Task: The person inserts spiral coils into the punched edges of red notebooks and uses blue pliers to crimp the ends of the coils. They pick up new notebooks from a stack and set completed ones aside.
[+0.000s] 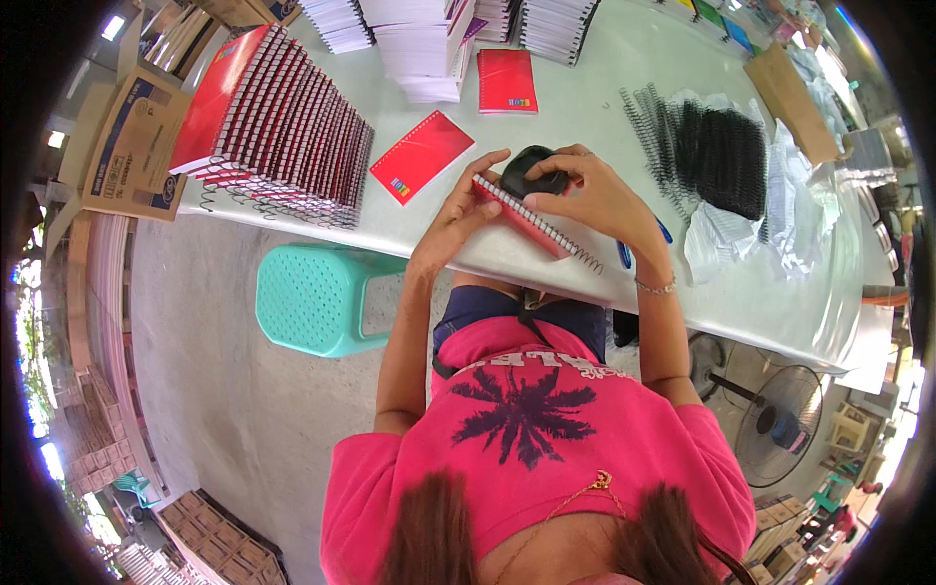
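A red spiral notebook (531,234) is tilted at the table's near edge, its wire coil running along the upper side. The coil's loose end sticks out past the lower right corner. My left hand (456,216) grips the notebook's left end, thumb on the near face. Curled over the coil's middle is my right hand (595,190), fingers bent close together; whatever they pinch is hidden. Just behind the hands sits a rounded black object (531,168), partly covered by my right fingers. Blue handles (624,255) of a tool show beneath my right wrist.
Red notebooks with coils (283,136) stand in a long row at left. Two flat red covers (422,156) lie near the middle, with white paper stacks (414,49) behind. Black coils (717,156) are heaped at right. A turquoise stool (317,300) and a fan (780,424) stand below.
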`<state>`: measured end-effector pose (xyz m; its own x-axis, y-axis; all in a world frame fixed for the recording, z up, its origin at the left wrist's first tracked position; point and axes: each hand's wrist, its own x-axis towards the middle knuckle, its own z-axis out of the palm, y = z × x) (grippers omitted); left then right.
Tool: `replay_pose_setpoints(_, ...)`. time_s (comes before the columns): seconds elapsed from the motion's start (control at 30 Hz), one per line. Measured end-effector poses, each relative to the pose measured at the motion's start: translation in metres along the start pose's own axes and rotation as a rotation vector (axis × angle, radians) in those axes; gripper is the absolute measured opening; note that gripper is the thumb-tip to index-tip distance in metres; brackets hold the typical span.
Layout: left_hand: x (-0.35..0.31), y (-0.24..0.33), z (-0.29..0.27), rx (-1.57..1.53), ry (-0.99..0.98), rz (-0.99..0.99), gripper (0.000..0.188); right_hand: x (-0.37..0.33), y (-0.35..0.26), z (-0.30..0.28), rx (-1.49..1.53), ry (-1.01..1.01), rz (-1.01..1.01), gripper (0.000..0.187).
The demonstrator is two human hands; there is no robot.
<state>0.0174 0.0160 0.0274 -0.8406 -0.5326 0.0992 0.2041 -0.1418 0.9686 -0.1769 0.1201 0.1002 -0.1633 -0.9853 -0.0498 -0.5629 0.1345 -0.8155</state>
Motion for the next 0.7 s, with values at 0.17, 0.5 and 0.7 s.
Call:
replay_pose_setpoints(0.17, 0.001, -0.007, 0.0, -0.021, 0.023, 0.011, 0.067, 0.0, 0.008, -0.002, 0.235, -0.024, -0.025, 0.04)
replay_pose_setpoints(0.5, -0.002, -0.02, 0.018, 0.116, 0.302, 0.108, 0.041, -0.023, 0.054, -0.006, -0.159, 0.42, 0.045, 0.052)
replay_pose_setpoints(0.7, -0.003, -0.016, 0.047, 0.154, 0.484, 0.175, 0.031, -0.081, 0.064, 0.017, -0.61, 0.498, 0.295, 0.057)
